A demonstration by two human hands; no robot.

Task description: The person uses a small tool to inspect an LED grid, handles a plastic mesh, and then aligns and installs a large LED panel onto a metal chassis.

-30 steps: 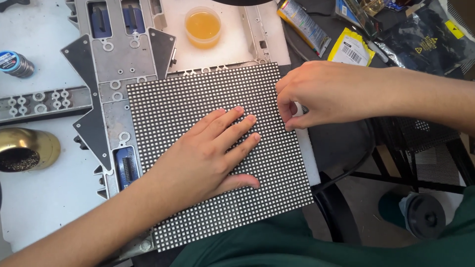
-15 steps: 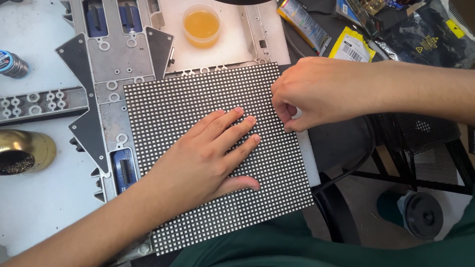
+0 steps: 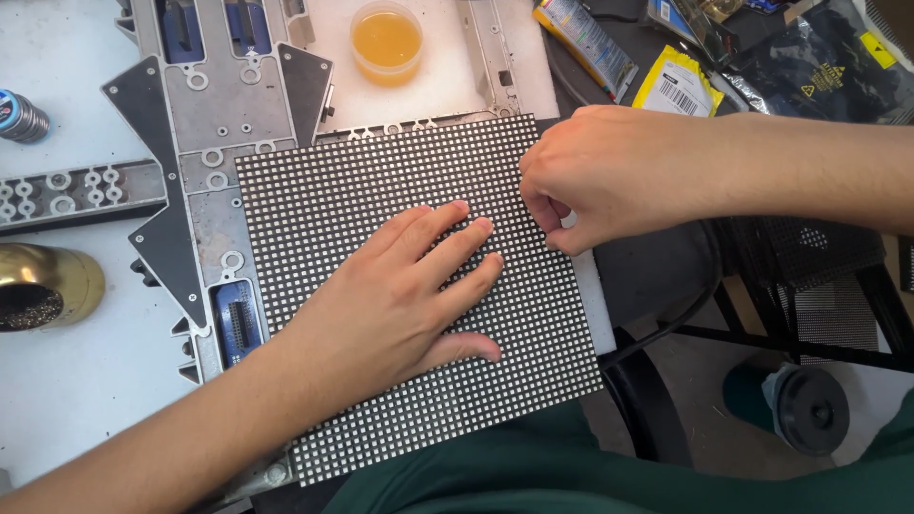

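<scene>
Left hand (image 3: 400, 295) lay flat and open on the dotted square panel (image 3: 381, 219), fingers spread toward the upper right. Right hand (image 3: 609, 176) curled at the panel's right edge, fingertips pinched; what they gripped was hidden. Panel sat tilted slightly on the grey metal frame (image 3: 205, 105), near edge overhanging the white table (image 3: 76, 381).

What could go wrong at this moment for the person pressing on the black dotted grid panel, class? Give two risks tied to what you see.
1. The black square panel of small white dots overhangs the white table's near edge; the left hand lies flat on it, so if it lifts the panel could perhaps tip.
2. The right hand pinches at the panel's right edge, where fingertips might damage the dots.
</scene>
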